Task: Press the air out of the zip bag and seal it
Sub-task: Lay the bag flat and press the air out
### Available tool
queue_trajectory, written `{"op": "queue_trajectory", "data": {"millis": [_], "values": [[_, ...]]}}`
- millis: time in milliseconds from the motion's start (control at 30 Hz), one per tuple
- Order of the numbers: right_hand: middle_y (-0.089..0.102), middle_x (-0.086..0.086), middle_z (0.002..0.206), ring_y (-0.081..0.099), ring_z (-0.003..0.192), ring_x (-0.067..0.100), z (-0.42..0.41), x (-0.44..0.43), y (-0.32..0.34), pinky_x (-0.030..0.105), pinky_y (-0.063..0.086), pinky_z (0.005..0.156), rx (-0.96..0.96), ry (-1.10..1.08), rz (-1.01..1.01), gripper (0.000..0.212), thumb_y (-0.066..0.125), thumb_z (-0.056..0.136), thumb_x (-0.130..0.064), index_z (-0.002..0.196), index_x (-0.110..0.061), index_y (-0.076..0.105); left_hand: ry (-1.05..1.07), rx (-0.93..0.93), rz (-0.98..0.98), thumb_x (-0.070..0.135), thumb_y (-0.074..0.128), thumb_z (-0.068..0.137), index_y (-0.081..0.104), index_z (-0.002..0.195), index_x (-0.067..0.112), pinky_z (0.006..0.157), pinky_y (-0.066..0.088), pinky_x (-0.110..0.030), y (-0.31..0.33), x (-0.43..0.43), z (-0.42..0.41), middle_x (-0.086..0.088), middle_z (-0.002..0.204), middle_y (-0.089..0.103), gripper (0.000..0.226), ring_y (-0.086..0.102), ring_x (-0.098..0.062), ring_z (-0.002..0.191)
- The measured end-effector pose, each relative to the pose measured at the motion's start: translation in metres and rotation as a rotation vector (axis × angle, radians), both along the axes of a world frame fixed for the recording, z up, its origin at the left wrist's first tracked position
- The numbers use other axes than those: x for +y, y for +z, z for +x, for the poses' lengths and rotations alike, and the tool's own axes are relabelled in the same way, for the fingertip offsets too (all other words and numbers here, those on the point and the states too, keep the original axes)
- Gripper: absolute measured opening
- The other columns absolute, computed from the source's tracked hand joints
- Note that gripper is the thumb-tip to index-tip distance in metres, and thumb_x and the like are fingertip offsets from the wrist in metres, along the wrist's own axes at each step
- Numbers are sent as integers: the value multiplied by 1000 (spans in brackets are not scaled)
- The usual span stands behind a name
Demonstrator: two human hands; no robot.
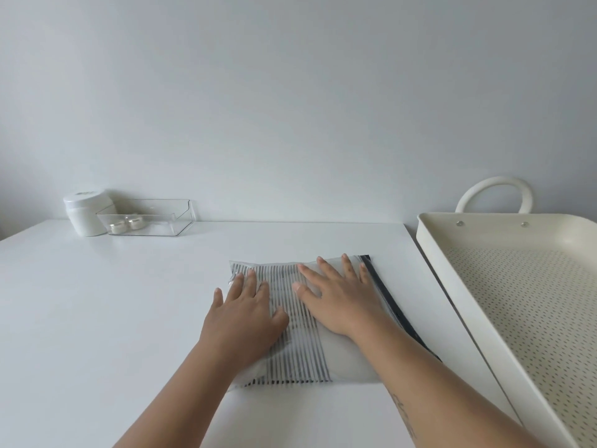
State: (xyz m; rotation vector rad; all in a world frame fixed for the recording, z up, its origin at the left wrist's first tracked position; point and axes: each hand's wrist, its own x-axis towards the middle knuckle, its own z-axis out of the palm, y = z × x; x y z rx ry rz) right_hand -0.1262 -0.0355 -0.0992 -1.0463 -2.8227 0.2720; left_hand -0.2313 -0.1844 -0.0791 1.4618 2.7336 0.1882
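Observation:
A frosted zip bag lies flat on the white table, with black-and-white striped fabric inside. Its dark zip strip runs along the bag's right edge. My left hand rests palm down on the bag's left part, fingers spread. My right hand lies flat on the bag's right part, fingers apart, fingertips near the zip strip's far end. Whether the zip is closed cannot be told.
A cream perforated tray with a looped handle stands right of the table. At the back left are a white jar and a clear plastic box holding two small pots.

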Motion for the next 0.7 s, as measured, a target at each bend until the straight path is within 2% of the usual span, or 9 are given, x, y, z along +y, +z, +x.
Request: {"op": "queue_trajectory", "data": {"millis": [133, 333, 500, 600, 700], "values": [[3, -11, 163, -13, 148, 30, 2, -3, -1, 53, -14, 116, 26, -18, 23, 61, -1, 85, -70, 144, -57, 1, -3, 6, -54, 46, 25, 92, 21, 148, 16, 118, 2, -49, 4, 4, 3, -5, 163, -1, 64, -6, -21, 148], [-4, -8, 163, -13, 148, 35, 5, -7, 4, 54, -12, 117, -87, 1, -77, 57, 6, 90, -64, 146, -54, 2, 8, -8, -154, 46, 31, 88, 34, 141, 11, 118, 2, -52, 28, 15, 6, -10, 163, -1, 64, -5, -26, 148], [-3, -5, 164, -9, 149, 32, 12, 6, 27, 50, -7, 119, -132, 54, -200, 53, 12, 96, -56, 149, -48, 10, -27, -39, 13, 43, 27, 92, 11, 151, 21, 119, 1, -49, 26, 25, 19, -2, 163, -1, 65, -3, -23, 148], [-1, -1, 164, -3, 149, 31, 18, 2, 23, 49, -1, 119, -98, 58, -105, 55, 13, 96, -56, 150, -45, 6, -22, -40, -6, 45, 22, 91, 4, 152, 29, 119, -1, -49, 14, 23, 19, 1, 163, 0, 65, -3, -22, 149], [-5, -4, 164, -9, 149, 29, 23, -5, 11, 49, -7, 119, -42, 52, -46, 56, 10, 94, -57, 148, -50, -1, -17, 9, 3, 55, 15, 89, 1, 150, 39, 118, -1, -49, 4, 21, 17, 3, 163, 1, 65, -1, -22, 148]]}}
